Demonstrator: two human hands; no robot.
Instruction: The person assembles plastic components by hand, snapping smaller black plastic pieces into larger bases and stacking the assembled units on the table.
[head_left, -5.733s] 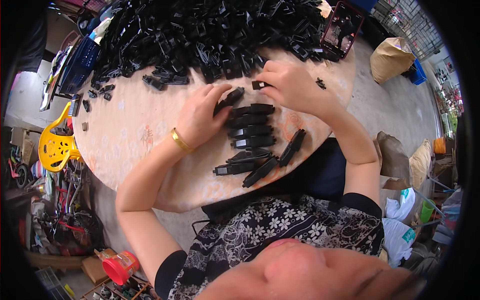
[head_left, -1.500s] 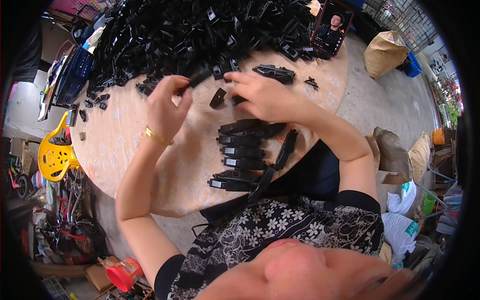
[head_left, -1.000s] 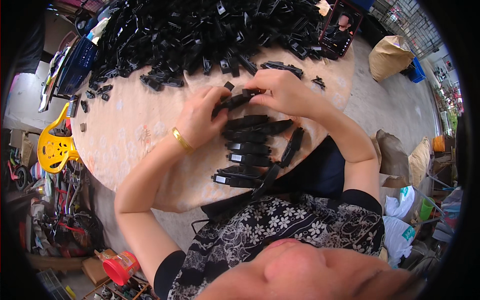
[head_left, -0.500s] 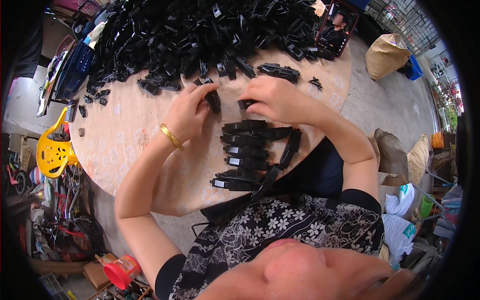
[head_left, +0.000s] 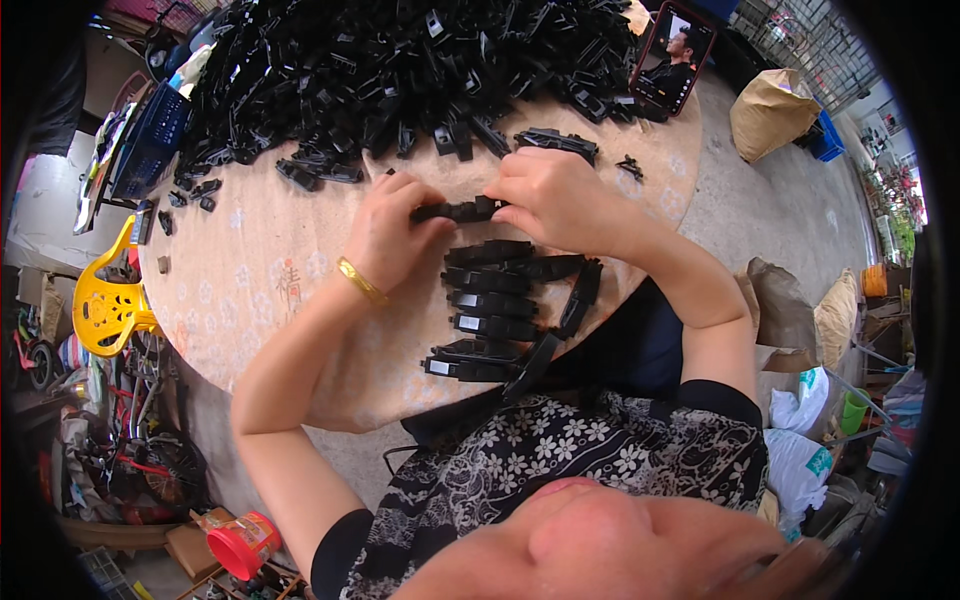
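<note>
Head view: shows a slim black plastic part (head_left: pixel 465 211) at the centre of the frame, lying roughly level between two bare hands. Grips its left end with the left hand (head_left: pixel 392 228), thumb and fingers clamped on it, gold bangle (head_left: pixel 362 281) at the wrist; pinches its right end with the right hand (head_left: pixel 550 198), fingertips partly hidden. Cannot tell whether the part touches the cloth of the bench (head_left: pixel 225 290) beneath. Just below, right of centre, shows a column of similar black parts (head_left: pixel 490 302) laid crosswise, with slanting black parts (head_left: pixel 577 300) along its right side. Across the top of the frame, shows a big heap of black pieces (head_left: pixel 400 80); at upper right, a phone (head_left: pixel 670 62) propped up beside it. At left, includes a yellow chair (head_left: pixel 112 308); at lower left, a red tub (head_left: pixel 240 546); at upper right, a brown sack (head_left: pixel 772 115) on the floor.
</note>
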